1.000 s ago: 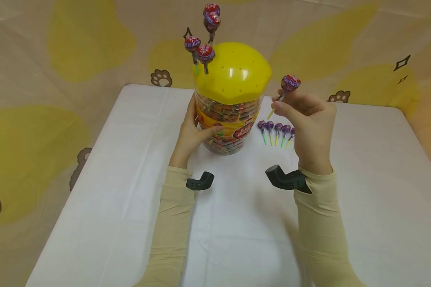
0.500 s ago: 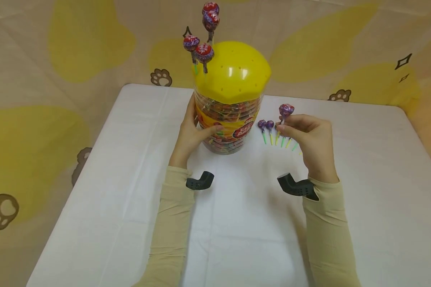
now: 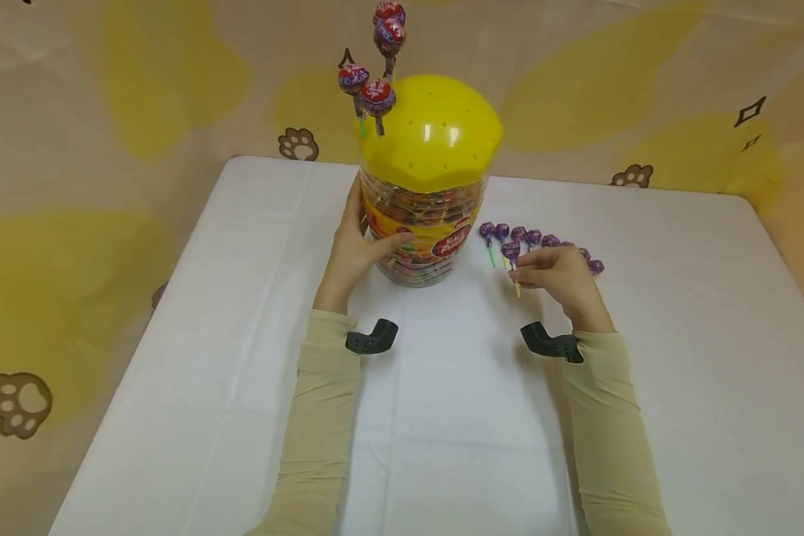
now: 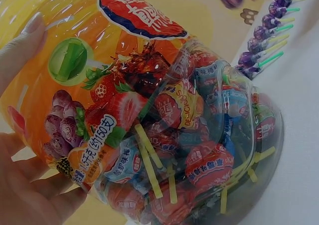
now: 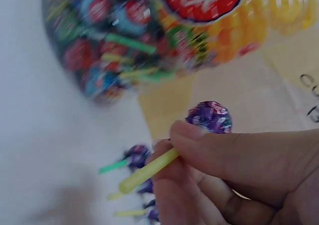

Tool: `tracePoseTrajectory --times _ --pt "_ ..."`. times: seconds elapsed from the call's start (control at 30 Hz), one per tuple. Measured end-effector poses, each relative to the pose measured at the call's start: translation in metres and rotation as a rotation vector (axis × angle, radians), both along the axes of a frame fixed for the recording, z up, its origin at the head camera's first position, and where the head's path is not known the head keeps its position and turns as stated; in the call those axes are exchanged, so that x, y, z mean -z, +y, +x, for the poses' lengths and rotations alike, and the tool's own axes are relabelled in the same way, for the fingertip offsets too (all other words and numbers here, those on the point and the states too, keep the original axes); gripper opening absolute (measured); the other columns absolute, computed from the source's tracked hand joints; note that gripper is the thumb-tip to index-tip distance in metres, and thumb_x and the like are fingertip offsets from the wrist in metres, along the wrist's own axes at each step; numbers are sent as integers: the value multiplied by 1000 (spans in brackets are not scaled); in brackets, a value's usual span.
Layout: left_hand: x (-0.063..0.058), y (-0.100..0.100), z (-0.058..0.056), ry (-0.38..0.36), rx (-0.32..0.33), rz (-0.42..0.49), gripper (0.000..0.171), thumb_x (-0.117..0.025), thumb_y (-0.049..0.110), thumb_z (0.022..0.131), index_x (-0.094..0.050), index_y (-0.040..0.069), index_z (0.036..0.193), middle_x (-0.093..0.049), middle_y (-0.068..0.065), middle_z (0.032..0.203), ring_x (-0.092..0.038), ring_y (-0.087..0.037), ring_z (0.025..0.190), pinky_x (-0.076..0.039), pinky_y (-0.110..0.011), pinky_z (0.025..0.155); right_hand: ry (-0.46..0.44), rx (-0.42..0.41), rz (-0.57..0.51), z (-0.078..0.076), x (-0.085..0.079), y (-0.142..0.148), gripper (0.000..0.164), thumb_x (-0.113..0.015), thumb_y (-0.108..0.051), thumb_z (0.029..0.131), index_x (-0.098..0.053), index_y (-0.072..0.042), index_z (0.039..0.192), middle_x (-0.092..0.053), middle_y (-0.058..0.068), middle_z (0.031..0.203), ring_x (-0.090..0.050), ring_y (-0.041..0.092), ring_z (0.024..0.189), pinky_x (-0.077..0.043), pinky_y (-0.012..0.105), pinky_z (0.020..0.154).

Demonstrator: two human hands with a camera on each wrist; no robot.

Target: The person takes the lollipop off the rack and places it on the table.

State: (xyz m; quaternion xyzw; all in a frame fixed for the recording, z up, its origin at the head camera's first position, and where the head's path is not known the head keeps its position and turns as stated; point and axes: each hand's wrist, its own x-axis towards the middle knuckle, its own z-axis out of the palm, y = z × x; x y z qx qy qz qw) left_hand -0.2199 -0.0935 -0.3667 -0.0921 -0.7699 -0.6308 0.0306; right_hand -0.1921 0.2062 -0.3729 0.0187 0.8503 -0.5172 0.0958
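A clear plastic jar (image 3: 423, 205) full of wrapped lollipops stands on the table under a domed yellow lid (image 3: 442, 126) with small holes. My left hand (image 3: 358, 249) grips its side, the thumb across the printed label. Several lollipops (image 3: 378, 97) stick upright from the left part of the lid. My right hand (image 3: 559, 275) pinches a purple-wrapped lollipop (image 3: 511, 251) by its yellow stick, head up, just in front of a row of lollipops (image 3: 533, 237) lying right of the jar. In the right wrist view, thumb and fingers close on the stick (image 5: 149, 171) below the wrapped head.
The white-covered table (image 3: 455, 417) ends at the back against a beige cloth (image 3: 576, 45) with yellow patches and paw prints. A black camera mount (image 3: 374, 337) sits on the left wrist, and another mount (image 3: 551, 344) on the right.
My right hand, holding the lollipop, has come down from beside the lid to near the row on the table. The left hand keeps its grip on the jar.
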Motion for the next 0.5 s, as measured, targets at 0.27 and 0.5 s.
tracePoseTrajectory --times 0.27,0.5 --pt "-6 1 1 -23 8 7 100 -75 11 80 -6 19 153 -15 -1 157 -17 -21 142 -18 -38 116 -114 -71 133 -7 22 4 29 -74 -9 81 -67 10 102 -71 5 82 -60 10 72 -47 23 75" --pt "-21 2 10 -50 10 3 99 -73 7 81 -6 15 153 -15 -5 157 -17 -23 142 -17 -39 116 -144 -96 169 -8 28 4 30 -76 -11 79 -68 9 100 -70 2 76 -60 11 74 -36 46 101"
